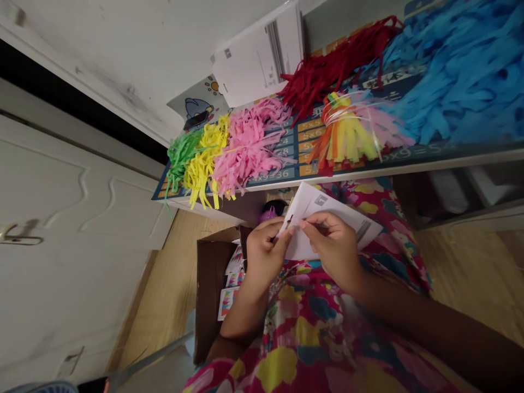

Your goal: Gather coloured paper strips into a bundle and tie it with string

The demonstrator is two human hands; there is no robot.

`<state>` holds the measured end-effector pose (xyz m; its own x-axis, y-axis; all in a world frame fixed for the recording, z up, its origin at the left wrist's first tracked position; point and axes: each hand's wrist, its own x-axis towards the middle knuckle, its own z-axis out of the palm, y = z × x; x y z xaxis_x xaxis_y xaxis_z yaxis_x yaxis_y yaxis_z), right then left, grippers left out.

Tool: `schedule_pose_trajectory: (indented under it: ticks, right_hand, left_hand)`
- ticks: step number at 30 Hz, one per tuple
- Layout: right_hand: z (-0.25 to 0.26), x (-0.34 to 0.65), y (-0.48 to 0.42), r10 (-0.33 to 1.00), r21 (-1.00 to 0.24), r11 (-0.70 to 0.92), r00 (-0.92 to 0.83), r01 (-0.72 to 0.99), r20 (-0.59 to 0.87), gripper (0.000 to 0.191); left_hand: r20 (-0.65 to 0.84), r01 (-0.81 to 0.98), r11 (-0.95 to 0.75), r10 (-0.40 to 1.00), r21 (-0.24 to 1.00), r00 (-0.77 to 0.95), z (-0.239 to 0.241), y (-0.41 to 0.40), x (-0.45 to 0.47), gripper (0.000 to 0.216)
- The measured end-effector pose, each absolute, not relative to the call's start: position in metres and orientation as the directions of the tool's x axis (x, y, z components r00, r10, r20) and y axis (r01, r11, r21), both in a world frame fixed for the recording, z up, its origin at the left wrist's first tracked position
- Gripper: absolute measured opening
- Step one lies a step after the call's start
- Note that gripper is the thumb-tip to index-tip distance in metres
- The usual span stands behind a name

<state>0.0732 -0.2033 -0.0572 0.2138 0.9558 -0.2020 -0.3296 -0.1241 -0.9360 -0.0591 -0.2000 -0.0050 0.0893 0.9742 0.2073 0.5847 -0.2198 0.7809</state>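
Observation:
A white printed card [317, 210] with a dark slot near its left edge lies tilted over my lap. My left hand [266, 248] pinches that edge beside the slot, thumb on top. From the other side, my right hand [335, 248] has thumb and forefinger closed at the card near the slot, the fingertips of both hands almost meeting. Whether anything small is between the right fingertips cannot be made out. Just beyond the hands, on the table, is a tied bundle of orange, yellow and pink paper strips [347, 128].
On the table [286, 174] lie green [182, 155], yellow [208, 158], pink [251, 144], red [339, 65] and blue strips [462, 82]. A stack of white cards [249, 65] stands behind. At my left is a cardboard box [208, 295] with printed cards inside.

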Motion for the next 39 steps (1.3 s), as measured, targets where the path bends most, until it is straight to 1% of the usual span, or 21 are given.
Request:
schedule_pose_trajectory:
  ticks: [4, 8, 11, 14, 16, 18, 20, 21, 22, 23, 25, 27, 28, 31, 33, 35, 39]
  right_hand:
    - [-0.055, 0.074, -0.204, 0.957, -0.931, -0.119, 0.210, -0.346, -0.201, 0.032]
    - [-0.052, 0.073, -0.206, 0.963, -0.939, -0.098, 0.206, -0.329, -0.173, 0.032]
    - [-0.058, 0.076, -0.204, 0.969, -0.958, -0.083, 0.203, -0.274, -0.142, 0.033]
    - [-0.074, 0.088, -0.199, 0.952, -0.991, -0.040, 0.297, -0.125, -0.076, 0.036]
    - [-0.080, 0.104, -0.194, 0.921, -0.998, 0.016, 0.387, 0.065, 0.040, 0.036]
    - [-0.076, 0.123, -0.190, 0.878, -0.949, 0.114, 0.417, 0.294, 0.234, 0.038]
    - [-0.062, 0.142, -0.185, 0.842, -0.845, 0.260, 0.318, 0.468, 0.435, 0.046]
    - [-0.052, 0.149, -0.182, 0.835, -0.795, 0.341, 0.226, 0.502, 0.501, 0.052]
    - [-0.041, 0.154, -0.179, 0.837, -0.760, 0.412, 0.121, 0.503, 0.533, 0.055]
    - [-0.031, 0.158, -0.176, 0.844, -0.742, 0.461, 0.017, 0.487, 0.536, 0.054]
    - [-0.016, 0.160, -0.172, 0.858, -0.729, 0.496, -0.138, 0.472, 0.495, 0.038]
    - [-0.007, 0.159, -0.170, 0.860, -0.695, 0.506, -0.235, 0.512, 0.453, 0.022]
    - [-0.005, 0.158, -0.170, 0.850, -0.665, 0.523, -0.272, 0.533, 0.451, 0.018]
    - [-0.004, 0.158, -0.173, 0.775, -0.596, 0.630, -0.368, 0.497, 0.513, 0.018]
    - [-0.004, 0.159, -0.174, 0.730, -0.582, 0.683, -0.381, 0.442, 0.567, 0.018]
    - [-0.003, 0.161, -0.175, 0.740, -0.608, 0.672, -0.346, 0.422, 0.577, 0.018]
    - [-0.001, 0.162, -0.174, 0.852, -0.746, 0.524, -0.252, 0.411, 0.460, 0.024]
  left_hand:
    - [0.215, 0.577, -0.232, 0.972, 0.783, 0.100, -0.002, -0.201, -0.056, 0.016]
    - [0.248, 0.590, -0.239, 0.966, 0.771, 0.067, -0.004, -0.202, -0.053, 0.011]
    - [0.277, 0.612, -0.245, 0.960, 0.752, 0.045, -0.009, -0.202, -0.055, 0.009]
    - [0.321, 0.616, -0.263, 0.947, 0.743, 0.017, -0.007, -0.203, -0.061, 0.010]
    - [0.341, 0.624, -0.265, 0.940, 0.735, -0.004, -0.003, -0.203, -0.066, 0.010]
    - [0.319, 0.627, -0.266, 0.947, 0.732, 0.031, 0.003, -0.201, -0.070, 0.011]
    - [0.271, 0.602, -0.281, 0.956, 0.747, 0.111, 0.009, -0.198, -0.073, 0.013]
    - [0.253, 0.578, -0.295, 0.955, 0.761, 0.155, 0.012, -0.196, -0.073, 0.015]
    - [0.246, 0.549, -0.315, 0.949, 0.774, 0.198, 0.014, -0.193, -0.073, 0.015]
    - [0.245, 0.524, -0.338, 0.939, 0.782, 0.240, 0.016, -0.190, -0.072, 0.015]
    - [0.244, 0.495, -0.389, 0.911, 0.777, 0.333, 0.021, -0.183, -0.069, 0.015]
    - [0.208, 0.504, -0.445, 0.865, 0.740, 0.458, 0.026, -0.175, -0.067, 0.016]
    - [0.180, 0.521, -0.472, 0.838, 0.711, 0.515, 0.030, -0.172, -0.066, 0.017]
    - [0.107, 0.578, -0.538, 0.782, 0.614, 0.614, 0.038, -0.168, -0.063, 0.018]
    - [0.107, 0.596, -0.564, 0.771, 0.572, 0.628, 0.039, -0.170, -0.061, 0.019]
    - [0.110, 0.592, -0.582, 0.759, 0.557, 0.642, 0.038, -0.172, -0.059, 0.020]
    - [0.105, 0.570, -0.614, 0.725, 0.546, 0.681, 0.031, -0.172, -0.058, 0.015]
